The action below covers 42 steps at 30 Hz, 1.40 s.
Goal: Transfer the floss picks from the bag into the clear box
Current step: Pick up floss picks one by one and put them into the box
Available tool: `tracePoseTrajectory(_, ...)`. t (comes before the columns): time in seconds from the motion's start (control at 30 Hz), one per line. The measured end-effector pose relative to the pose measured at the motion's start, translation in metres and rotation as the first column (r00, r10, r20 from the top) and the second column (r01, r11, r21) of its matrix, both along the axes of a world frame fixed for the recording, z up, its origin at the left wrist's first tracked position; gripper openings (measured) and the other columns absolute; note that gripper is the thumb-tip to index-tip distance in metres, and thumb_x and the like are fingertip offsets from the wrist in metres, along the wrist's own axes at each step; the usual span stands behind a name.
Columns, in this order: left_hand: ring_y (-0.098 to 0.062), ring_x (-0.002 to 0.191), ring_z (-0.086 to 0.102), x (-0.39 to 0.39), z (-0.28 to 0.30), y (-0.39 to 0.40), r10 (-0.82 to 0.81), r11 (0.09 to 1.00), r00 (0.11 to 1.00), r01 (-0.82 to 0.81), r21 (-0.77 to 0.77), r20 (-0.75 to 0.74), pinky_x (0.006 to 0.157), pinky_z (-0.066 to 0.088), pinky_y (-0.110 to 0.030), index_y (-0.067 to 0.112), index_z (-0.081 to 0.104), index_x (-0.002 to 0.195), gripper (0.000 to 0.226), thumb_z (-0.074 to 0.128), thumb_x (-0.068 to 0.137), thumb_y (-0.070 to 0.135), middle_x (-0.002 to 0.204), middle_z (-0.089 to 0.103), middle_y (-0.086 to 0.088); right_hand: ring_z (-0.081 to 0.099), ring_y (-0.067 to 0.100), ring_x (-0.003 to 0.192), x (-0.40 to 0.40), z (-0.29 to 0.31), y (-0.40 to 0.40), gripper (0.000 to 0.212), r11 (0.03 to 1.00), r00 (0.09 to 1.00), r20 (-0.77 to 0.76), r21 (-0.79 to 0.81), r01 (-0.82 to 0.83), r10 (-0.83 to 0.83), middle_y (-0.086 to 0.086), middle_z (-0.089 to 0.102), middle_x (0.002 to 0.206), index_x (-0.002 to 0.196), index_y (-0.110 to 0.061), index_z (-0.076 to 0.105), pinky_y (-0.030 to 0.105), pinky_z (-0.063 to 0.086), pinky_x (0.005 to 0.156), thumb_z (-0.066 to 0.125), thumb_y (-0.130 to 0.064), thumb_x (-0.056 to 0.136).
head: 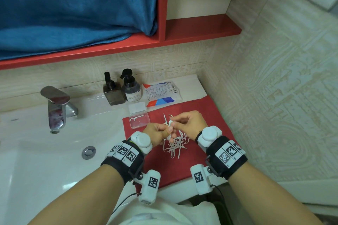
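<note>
While the clear box is lying open just left, both hands, left hand and right hand, are pinching a bundle of floss picks, its long axis running near-to-far.

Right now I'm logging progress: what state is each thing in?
clear box: open, one floss pick inside
box lid: off, lying behind the box
floss pick bag: lying flat
floss pick pile: loose on red mat
left hand, right hand: together holding picks
</note>
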<state>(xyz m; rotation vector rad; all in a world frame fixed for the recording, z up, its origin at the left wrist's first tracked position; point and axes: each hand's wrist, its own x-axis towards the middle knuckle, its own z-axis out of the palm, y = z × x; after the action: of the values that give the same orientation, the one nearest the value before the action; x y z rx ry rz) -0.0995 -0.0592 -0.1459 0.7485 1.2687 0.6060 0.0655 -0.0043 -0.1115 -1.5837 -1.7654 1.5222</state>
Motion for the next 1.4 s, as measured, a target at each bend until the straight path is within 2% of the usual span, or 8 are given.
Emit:
tracePoseTrajectory(0.2,-0.008,0.052,0.061,-0.008,-0.004,0.004,-0.059,0.998,0.998,0.058,-0.005,-0.012,0.048,0.041,-0.013,0.007,0.069,0.081,0.019,0.056,0.094,0.008,0.066,0.068,-0.002,0.071,0.010,0.082,-0.002,-0.008,-0.002,0.019,0.998,0.997,0.027,-0.017,-0.065,0.066,0.000,0.075,0.089,0.099,-0.016,0.075,0.020,0.055,0.078,0.076,-0.008,0.081)
tracePoseTrajectory(0.33,-0.006,0.047,0.057,-0.015,-0.004,0.003,-0.095,0.995,0.992,0.095,-0.013,-0.079,0.046,0.039,-0.013,0.010,0.069,0.075,0.025,0.055,0.095,0.009,0.057,0.066,0.004,0.067,0.014,0.084,-0.008,-0.009,-0.002,0.039,0.972,0.965,0.135,0.021,-0.232,0.227,-0.007,0.066,0.099,0.114,-0.023,0.070,0.021,0.055,0.075,0.075,-0.005,0.080)
tracePoseTrajectory(0.57,-0.008,0.047,0.052,-0.030,-0.002,0.011,-0.336,0.940,0.912,0.341,-0.022,-0.234,0.057,0.044,-0.021,0.020,0.063,0.069,0.033,0.049,0.099,0.023,0.056,0.058,0.005,0.062,0.013,0.077,-0.014,0.001,0.005,0.030,0.836,0.816,0.306,0.102,-0.540,0.490,-0.006,0.061,0.095,0.108,-0.021,0.073,0.025,0.052,0.076,0.079,-0.023,0.079)
tracePoseTrajectory(0.67,-0.007,0.051,0.052,-0.027,0.003,0.018,-0.406,0.907,0.861,0.421,-0.022,-0.307,0.061,0.043,-0.019,0.021,0.058,0.068,0.034,0.046,0.100,0.025,0.055,0.057,0.006,0.057,0.009,0.073,-0.018,0.001,0.008,0.031,0.823,0.812,0.315,0.136,-0.552,0.492,-0.008,0.058,0.088,0.100,-0.021,0.074,0.015,0.044,0.069,0.083,-0.034,0.074)
tracePoseTrajectory(0.8,-0.004,0.059,0.061,-0.031,0.006,0.024,-0.447,0.887,0.826,0.459,-0.051,-0.343,0.070,0.048,-0.022,0.021,0.063,0.076,0.028,0.047,0.099,0.026,0.065,0.066,0.006,0.060,0.008,0.072,-0.021,-0.001,0.004,0.029,0.861,0.846,0.299,0.124,-0.492,0.441,-0.005,0.067,0.086,0.094,-0.023,0.073,0.026,0.053,0.070,0.082,-0.039,0.072)
tracePoseTrajectory(0.9,-0.009,0.062,0.060,-0.029,0.011,0.027,-0.481,0.872,0.802,0.479,-0.100,-0.354,0.069,0.048,-0.022,0.015,0.061,0.080,0.027,0.045,0.100,0.023,0.068,0.065,0.003,0.057,-0.001,0.067,-0.019,-0.003,0.001,0.026,0.896,0.885,0.245,0.107,-0.430,0.395,-0.010,0.067,0.079,0.094,-0.022,0.074,0.018,0.050,0.068,0.083,-0.036,0.073)
tracePoseTrajectory(1.13,-0.016,0.049,0.050,-0.022,0.019,0.034,-0.324,0.945,0.867,0.274,-0.181,-0.378,0.040,0.035,-0.016,0.013,0.055,0.062,0.032,0.046,0.093,0.012,0.059,0.055,-0.003,0.052,-0.002,0.062,-0.021,-0.004,0.001,0.020,0.907,0.908,0.276,0.194,-0.374,0.315,-0.014,0.062,0.072,0.091,-0.023,0.075,0.010,0.040,0.062,0.079,-0.037,0.077)
tracePoseTrajectory(1.4,-0.035,0.083,0.065,-0.039,0.022,0.044,0.024,0.999,0.784,-0.046,-0.019,-0.620,0.083,0.054,-0.043,0.013,0.062,0.081,0.035,0.041,0.085,0.041,0.089,0.069,-0.014,0.053,0.009,0.074,-0.011,-0.002,0.005,0.020,0.898,0.927,0.340,0.340,-0.278,0.159,0.003,0.069,0.087,0.099,-0.013,0.075,0.026,0.047,0.072,0.076,-0.023,0.082)
